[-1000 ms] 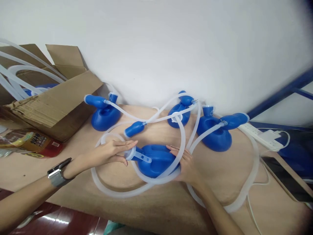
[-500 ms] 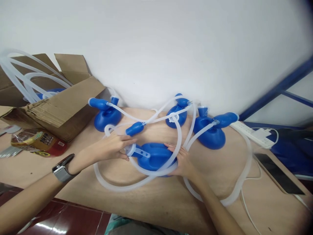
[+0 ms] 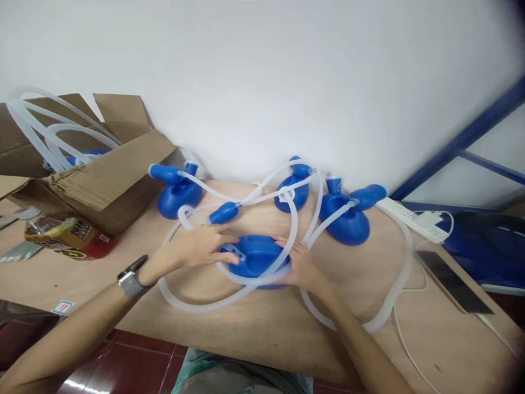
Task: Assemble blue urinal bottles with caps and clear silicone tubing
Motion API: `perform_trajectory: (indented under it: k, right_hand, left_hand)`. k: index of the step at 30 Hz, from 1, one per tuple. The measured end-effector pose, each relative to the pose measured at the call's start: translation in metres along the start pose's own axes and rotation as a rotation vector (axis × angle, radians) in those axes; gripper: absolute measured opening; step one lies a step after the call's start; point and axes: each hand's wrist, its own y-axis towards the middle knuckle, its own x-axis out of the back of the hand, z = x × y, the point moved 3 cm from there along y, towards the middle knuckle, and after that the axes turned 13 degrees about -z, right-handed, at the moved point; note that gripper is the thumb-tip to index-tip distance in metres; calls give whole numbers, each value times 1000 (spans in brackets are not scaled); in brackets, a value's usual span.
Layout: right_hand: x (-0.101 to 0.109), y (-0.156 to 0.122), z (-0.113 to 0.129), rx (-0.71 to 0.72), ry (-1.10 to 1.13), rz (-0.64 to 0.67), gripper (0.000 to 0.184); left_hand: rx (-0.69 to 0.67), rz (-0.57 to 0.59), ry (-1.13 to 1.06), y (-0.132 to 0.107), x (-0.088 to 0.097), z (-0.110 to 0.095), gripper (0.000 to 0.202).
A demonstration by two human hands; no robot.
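A blue plastic urinal bottle [image 3: 256, 262] lies on its side on the table in front of me. My left hand [image 3: 205, 246] is wrapped over the capped neck at the bottle's left end, thumb and fingers around it. The cap itself is hidden, but its clear strap with holes [image 3: 234, 252] shows past my thumb. At the other end, my right hand [image 3: 301, 265] grips the bottle's body. A translucent hose [image 3: 200, 312] loops in front of the bottle and crosses it beside my right fingers. Just behind my left hand lies a blue funnel-like piece [image 3: 225, 212] joined to a thin tube.
Similar blue bottles [image 3: 180, 198] with hoses stand along the wall. An open cardboard box [image 3: 118, 180] holding more hoses and a drink bottle [image 3: 77, 236] are at left. A power strip [image 3: 410, 219], a phone [image 3: 455, 282] and white cables lie at right.
My left hand has shifted slightly right and closed over the cap, which showed before. My right hand keeps its grip on the bottle. The view has moved a little.
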Motion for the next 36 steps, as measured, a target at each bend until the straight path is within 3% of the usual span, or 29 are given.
perform_trajectory:
  k: [4, 8, 10, 12, 13, 14, 15, 17, 19, 22, 27, 36]
  right_hand:
    - [8, -1, 6, -63, 19, 87, 104]
    - [39, -6, 2, -129, 77, 155, 112]
    - [61, -3, 4, -162, 84, 54, 82]
    - [80, 7, 15, -191, 29, -199, 39]
    - [84, 13, 25, -183, -10, -337, 33]
    - [82, 20, 39, -148, -29, -422, 31]
    - [72, 28, 55, -89, -13, -401, 27]
    - [39, 44, 84, -12, 12, -240, 21]
    - [4, 56, 102, -22, -57, -94, 25]
    - [-28, 67, 109, -94, -125, 71, 27]
    - [-23, 78, 99, -230, -47, 117, 22]
    - [-18, 80, 95, -370, 20, 118, 13]
  left_hand:
    - [49, -25, 46, 4, -18, -10, 51]
    - [82, -92, 74, -1, -21, -8, 47]
    - [81, -107, 61, -2, -20, -7, 46]
    - [67, -108, 52, -2, -19, -7, 45]
    - [58, -108, 54, -1, -19, -7, 45]
    - [49, -105, 60, -1, -19, -7, 45]
    - [42, -103, 71, 0, -20, -8, 44]
    - [52, -102, 98, 0, -22, -7, 41]
    - [93, -107, 119, -1, -24, -6, 35]
    - [154, -120, 125, -2, -27, -5, 29]
    - [182, -128, 80, -2, -28, -5, 26]
    - [210, -341, -231, -5, -33, -8, 7]
